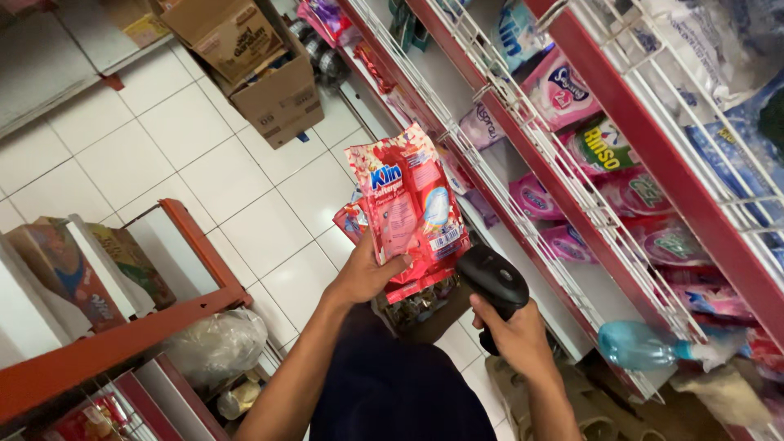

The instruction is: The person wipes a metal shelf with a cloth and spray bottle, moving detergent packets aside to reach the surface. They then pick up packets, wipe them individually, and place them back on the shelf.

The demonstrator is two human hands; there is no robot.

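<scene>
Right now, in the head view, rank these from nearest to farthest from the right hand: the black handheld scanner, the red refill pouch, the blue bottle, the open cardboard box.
1. Black handheld scanner: gripped in the right hand.
2. Red refill pouch: just up and left, held by the left hand.
3. Blue bottle: to the right, on the low shelf edge.
4. Open cardboard box: far up the aisle on the tiled floor.
</scene>
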